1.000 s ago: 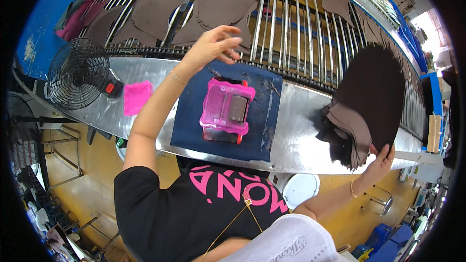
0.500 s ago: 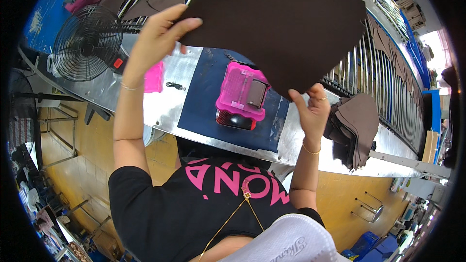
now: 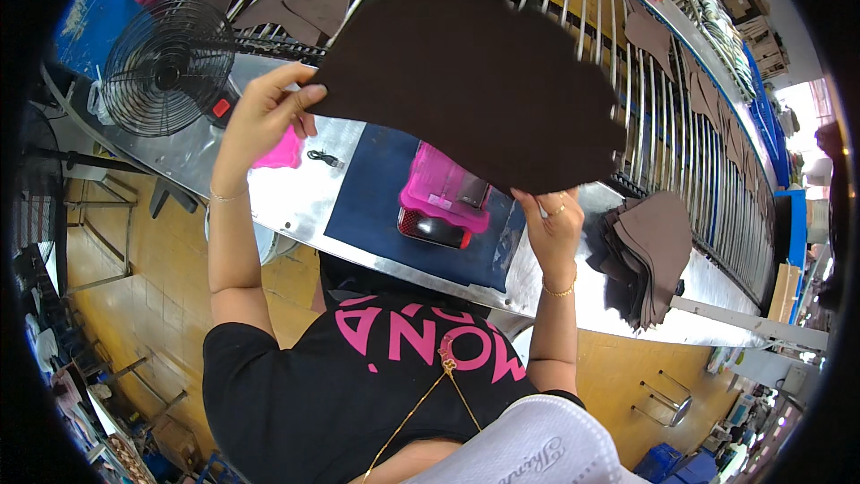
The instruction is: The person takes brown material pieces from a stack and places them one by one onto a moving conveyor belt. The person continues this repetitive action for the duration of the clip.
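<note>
Left hand [image 3: 262, 116] and right hand [image 3: 554, 226], each nearly closed, pinch the sheet [image 3: 470, 81] over the mat [image 3: 369, 193]; a stack [image 3: 658, 237] lies right of the mat, a fan [image 3: 170, 72] left.

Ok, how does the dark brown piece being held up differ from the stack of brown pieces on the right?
The dark brown piece is held up by the left hand and right hand; the stack rests on the metal table. The piece looks darker than the stack's top layer. The piece spreads out broadly, while the stack shows several overlapping layers. Both have curved edges.
</note>
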The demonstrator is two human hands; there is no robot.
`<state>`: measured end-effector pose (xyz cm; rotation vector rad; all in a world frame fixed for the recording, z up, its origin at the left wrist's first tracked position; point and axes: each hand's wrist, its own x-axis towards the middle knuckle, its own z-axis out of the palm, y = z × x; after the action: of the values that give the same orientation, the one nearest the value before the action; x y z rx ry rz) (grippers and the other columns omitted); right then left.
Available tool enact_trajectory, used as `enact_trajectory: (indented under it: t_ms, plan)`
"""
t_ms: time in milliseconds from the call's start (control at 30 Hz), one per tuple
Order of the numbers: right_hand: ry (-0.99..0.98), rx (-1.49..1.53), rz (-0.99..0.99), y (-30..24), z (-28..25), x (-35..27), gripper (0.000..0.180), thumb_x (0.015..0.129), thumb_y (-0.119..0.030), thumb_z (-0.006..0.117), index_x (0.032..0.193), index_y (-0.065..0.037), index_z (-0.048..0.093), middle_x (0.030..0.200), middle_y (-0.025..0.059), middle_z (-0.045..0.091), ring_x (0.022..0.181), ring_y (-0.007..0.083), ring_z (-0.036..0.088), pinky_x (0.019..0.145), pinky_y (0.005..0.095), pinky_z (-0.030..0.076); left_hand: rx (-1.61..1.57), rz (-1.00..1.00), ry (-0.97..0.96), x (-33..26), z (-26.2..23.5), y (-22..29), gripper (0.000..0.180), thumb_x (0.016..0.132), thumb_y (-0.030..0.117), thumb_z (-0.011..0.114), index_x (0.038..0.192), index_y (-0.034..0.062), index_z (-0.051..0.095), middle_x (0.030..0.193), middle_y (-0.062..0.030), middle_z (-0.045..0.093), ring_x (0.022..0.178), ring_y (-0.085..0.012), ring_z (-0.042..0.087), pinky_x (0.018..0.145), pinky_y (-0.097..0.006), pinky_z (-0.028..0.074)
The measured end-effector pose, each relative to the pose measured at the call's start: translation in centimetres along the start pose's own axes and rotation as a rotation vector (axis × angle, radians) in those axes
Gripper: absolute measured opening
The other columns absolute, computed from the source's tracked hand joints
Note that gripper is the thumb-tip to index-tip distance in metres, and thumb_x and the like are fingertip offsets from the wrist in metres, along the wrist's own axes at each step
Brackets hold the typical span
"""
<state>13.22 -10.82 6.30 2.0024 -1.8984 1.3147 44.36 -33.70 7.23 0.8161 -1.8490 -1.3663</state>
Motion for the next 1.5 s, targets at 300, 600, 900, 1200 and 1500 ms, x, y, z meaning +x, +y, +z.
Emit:
enact_trajectory:
  t_ms: [300,600,900,1200,1500]
  plan:
    - [0.036,0.005,0.457,4.9,-4.5,-12.0,0.016,0.074,-0.001,0.071,0.090,-0.004,0.070,0.082,0.0062,0.069,0.069,0.0150,0.061,0.070,0.0307,0.045,0.247,0.046,-0.473,3.1,10.5,4.2,0.005,0.086,0.002,0.059,0.086,-0.0039,0.059,0.075,-0.0025,0.052,0.050,-0.0074,0.055,0.042,-0.018,0.041]
    - [0.109,0.178,0.796,5.2,-17.3,-16.7,0.014,0.076,0.000,0.071,0.090,0.002,0.068,0.080,0.0022,0.065,0.074,0.0098,0.056,0.069,0.0223,0.043,0.501,0.492,-0.778,4.9,17.7,6.1,0.009,0.074,0.011,0.068,0.083,0.0090,0.066,0.079,-0.0067,0.050,0.065,-0.0285,0.057,0.057,-0.039,0.045]
    - [0.439,0.370,0.786,9.4,-16.6,-4.7,0.034,0.090,-0.003,0.056,0.122,0.009,0.051,0.113,0.0136,0.060,0.101,0.0152,0.057,0.090,0.0250,0.044,0.358,0.348,-0.441,8.2,17.0,8.4,0.026,0.082,0.017,0.067,0.104,0.0054,0.062,0.075,-0.0034,0.047,0.065,-0.0110,0.045,0.057,-0.025,0.039]
    - [0.148,0.287,0.881,26.5,-7.1,2.9,0.034,0.084,-0.009,0.062,0.115,0.003,0.060,0.086,0.0058,0.066,0.074,0.0099,0.058,0.067,0.0236,0.046,0.189,-0.073,-0.158,5.2,8.1,3.9,0.026,0.087,0.010,0.062,0.112,0.0080,0.060,0.078,0.0065,0.043,0.056,0.0001,0.035,0.046,-0.017,0.027]
    - [0.054,-0.354,0.854,28.8,-7.3,1.8,0.048,0.080,-0.032,0.068,0.118,-0.005,0.060,0.107,0.0124,0.067,0.094,0.0226,0.065,0.080,0.0327,0.050,0.146,-0.134,-0.120,3.9,6.2,2.1,0.028,0.090,0.012,0.059,0.117,0.0076,0.056,0.078,0.0069,0.042,0.052,0.0022,0.031,0.044,-0.016,0.021]
